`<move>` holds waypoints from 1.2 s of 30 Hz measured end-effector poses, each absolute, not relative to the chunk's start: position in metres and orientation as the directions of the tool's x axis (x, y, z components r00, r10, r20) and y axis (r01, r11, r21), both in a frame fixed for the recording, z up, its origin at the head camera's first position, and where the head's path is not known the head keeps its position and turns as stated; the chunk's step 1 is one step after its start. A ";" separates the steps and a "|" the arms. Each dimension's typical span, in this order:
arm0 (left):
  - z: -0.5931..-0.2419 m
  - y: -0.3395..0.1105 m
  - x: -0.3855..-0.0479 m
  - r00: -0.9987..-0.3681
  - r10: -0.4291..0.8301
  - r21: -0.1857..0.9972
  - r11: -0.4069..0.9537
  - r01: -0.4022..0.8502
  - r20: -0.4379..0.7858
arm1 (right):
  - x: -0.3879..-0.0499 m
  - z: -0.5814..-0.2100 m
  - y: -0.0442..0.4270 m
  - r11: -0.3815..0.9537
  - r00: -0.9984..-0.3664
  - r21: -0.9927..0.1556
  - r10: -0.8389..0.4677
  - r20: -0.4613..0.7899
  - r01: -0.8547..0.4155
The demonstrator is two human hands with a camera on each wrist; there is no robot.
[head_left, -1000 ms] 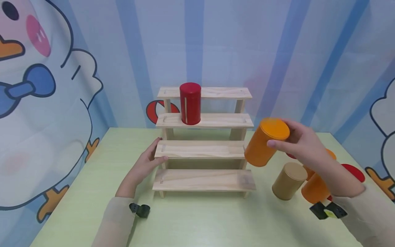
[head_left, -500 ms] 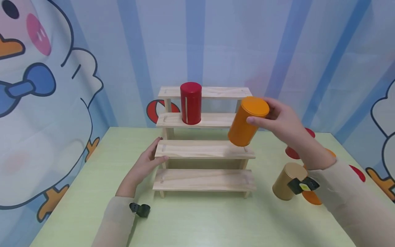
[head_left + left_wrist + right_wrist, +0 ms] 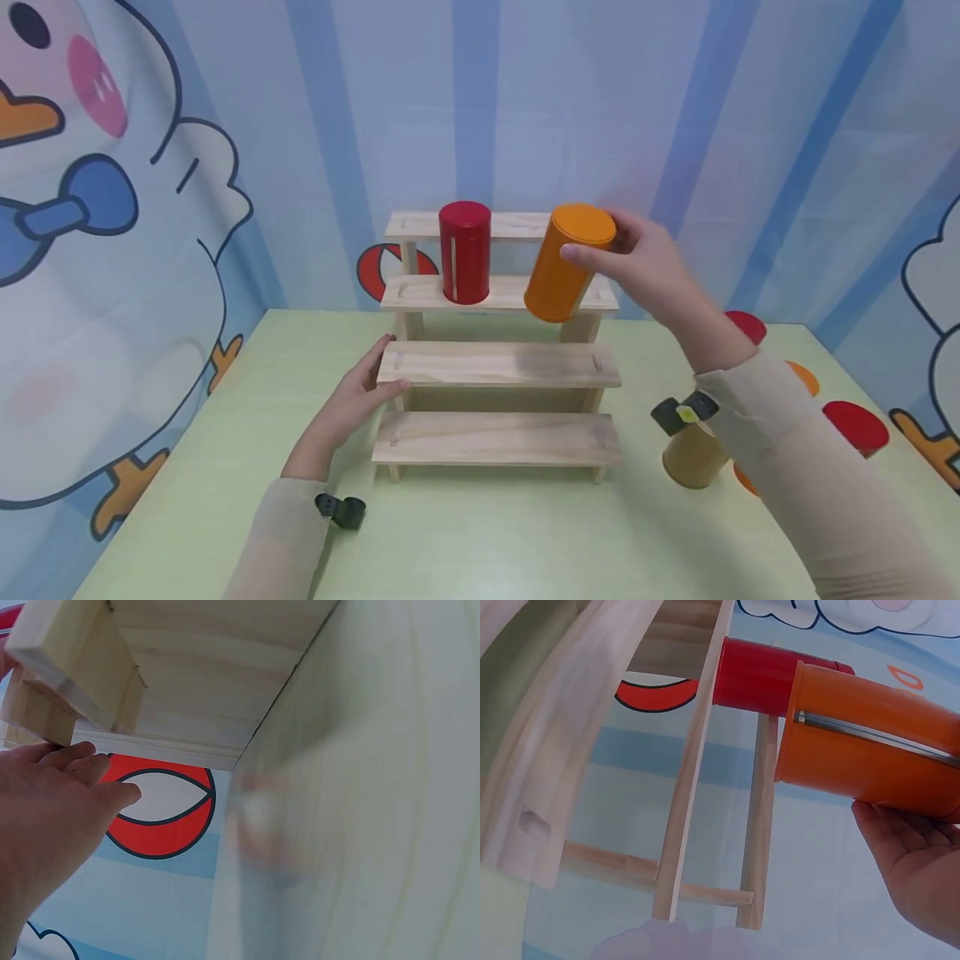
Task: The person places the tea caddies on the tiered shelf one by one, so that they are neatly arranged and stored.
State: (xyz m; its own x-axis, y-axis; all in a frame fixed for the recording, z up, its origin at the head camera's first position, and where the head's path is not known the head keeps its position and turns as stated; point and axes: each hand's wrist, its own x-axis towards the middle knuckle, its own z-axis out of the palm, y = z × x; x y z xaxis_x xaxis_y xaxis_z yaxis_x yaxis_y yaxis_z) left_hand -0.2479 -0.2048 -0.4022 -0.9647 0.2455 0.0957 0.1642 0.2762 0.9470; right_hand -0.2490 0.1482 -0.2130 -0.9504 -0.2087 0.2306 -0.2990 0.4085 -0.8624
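Stand [image 3: 498, 364]: one, wood, four tiers; left end gripped between thumb and fingers of left hand [image 3: 347, 408]. Right hand [image 3: 648, 262] clamped on one orange can [image 3: 566, 271], tilted, by the third tier up: cylindrical, flat lid, silvery side strip. Left of right hand: one upright red can [image 3: 465, 254]. Below it, part hidden: one tan can [image 3: 693, 458], two further red tins [image 3: 855, 427], two orange tins [image 3: 802, 377].
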 end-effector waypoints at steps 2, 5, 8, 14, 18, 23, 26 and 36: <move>-0.402 -0.205 -0.248 -0.964 0.246 0.947 0.275 0.166 0.097 | -0.255 -0.212 0.144 0.401 -0.951 -0.866 -0.201 0.235 -0.298; -0.402 -0.206 -0.247 -0.963 0.249 0.946 0.274 0.172 0.103 | -0.263 -0.212 0.138 0.378 -0.950 -0.874 -0.192 0.248 -0.305; -0.402 -0.206 -0.246 -0.961 0.254 0.945 0.275 0.176 0.105 | -0.269 -0.211 0.133 0.361 -0.949 -0.880 -0.187 0.256 -0.308; -0.402 -0.206 -0.247 -0.964 0.248 0.944 0.282 0.171 0.101 | -0.281 -0.210 0.125 0.349 -0.959 -0.896 -0.164 0.232 -0.276; -0.403 -0.206 -0.249 -0.967 0.238 0.941 0.294 0.165 0.095 | -0.289 -0.213 0.122 0.337 -0.960 -0.901 -0.152 0.236 -0.275; -0.404 -0.206 -0.249 -0.967 0.237 0.944 0.289 0.158 0.090 | -0.298 -0.219 0.119 0.354 -0.962 -0.896 -0.138 0.234 -0.268; -0.404 -0.206 -0.249 -0.968 0.236 0.944 0.289 0.158 0.089 | -0.302 -0.221 0.117 0.365 -0.965 -0.894 -0.132 0.225 -0.258; -0.403 -0.206 -0.248 -0.969 0.233 0.944 0.292 0.152 0.084 | -0.312 -0.230 0.115 0.386 -0.973 -0.894 -0.091 0.211 -0.230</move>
State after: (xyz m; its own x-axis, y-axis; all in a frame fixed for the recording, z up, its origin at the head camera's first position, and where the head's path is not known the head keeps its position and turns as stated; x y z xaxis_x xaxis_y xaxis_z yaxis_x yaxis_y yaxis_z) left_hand -0.2485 -0.2058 -0.4030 -0.9688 0.2332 0.0840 0.1521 0.2917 0.9443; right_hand -0.3123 0.1149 -0.2299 -0.9733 -0.0915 0.2106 -0.2296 0.3858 -0.8936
